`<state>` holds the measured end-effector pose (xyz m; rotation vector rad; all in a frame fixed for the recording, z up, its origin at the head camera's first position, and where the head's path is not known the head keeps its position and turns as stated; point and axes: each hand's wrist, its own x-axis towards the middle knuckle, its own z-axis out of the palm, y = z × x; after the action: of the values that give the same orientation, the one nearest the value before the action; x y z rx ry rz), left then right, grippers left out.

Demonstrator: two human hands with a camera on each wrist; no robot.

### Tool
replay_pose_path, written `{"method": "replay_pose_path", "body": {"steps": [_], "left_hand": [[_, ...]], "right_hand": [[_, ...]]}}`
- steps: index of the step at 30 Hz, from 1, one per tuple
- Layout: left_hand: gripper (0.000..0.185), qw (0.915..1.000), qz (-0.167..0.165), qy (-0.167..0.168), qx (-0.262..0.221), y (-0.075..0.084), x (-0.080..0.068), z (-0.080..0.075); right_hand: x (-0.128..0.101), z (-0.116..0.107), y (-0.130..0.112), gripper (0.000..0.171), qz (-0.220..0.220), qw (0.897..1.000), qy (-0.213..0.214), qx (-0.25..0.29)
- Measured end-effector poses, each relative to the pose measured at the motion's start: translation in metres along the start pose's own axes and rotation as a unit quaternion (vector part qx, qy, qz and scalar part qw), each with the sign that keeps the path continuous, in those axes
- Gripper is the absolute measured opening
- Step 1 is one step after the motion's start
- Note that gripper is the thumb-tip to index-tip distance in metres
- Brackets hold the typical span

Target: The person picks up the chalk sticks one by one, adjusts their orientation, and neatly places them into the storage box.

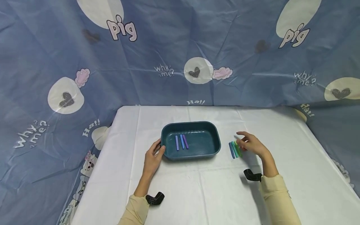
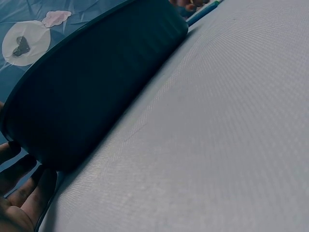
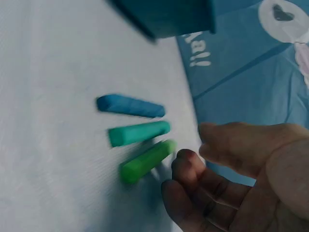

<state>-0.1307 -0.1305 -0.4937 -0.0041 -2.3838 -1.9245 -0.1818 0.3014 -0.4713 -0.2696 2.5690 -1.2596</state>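
Observation:
A dark teal rectangular tray (image 1: 191,156) sits on the white cloth. My left hand (image 1: 152,160) holds its left end, with the thumb at the rim and fingertips (image 2: 21,166) against the outer wall. Inside lie a lavender chalk-like stick (image 1: 177,143), a blue one (image 1: 182,142) and a purple one (image 1: 185,142). Right of the tray, a dark blue stick (image 3: 130,106), a turquoise stick (image 3: 139,133) and a green stick (image 3: 146,162) lie side by side. My right hand (image 1: 251,145) hovers beside the green stick, its fingers partly bent and holding nothing.
White cloth (image 1: 180,193) covers the table. A blue printed curtain (image 1: 168,37) hangs behind it and along both sides. Black wrist pieces (image 1: 155,199) stick out from both forearms near the cuffs.

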Motion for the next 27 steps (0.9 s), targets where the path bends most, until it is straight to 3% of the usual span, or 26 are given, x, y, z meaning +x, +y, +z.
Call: {"method": "replay_pose_path", "body": {"steps": [14,27], "left_hand": [[0.048,1.0000,0.004,-0.001,0.000,0.000,0.001,0.000],[0.048,1.0000,-0.004,-0.002,0.003,0.001,0.000,0.000]], "right_hand": [[0.003,0.012,0.010,0.038,0.011,0.994,0.024,-0.106],[0.002,0.019,0.012,0.029,0.005,0.993,0.061,-0.102]]}}
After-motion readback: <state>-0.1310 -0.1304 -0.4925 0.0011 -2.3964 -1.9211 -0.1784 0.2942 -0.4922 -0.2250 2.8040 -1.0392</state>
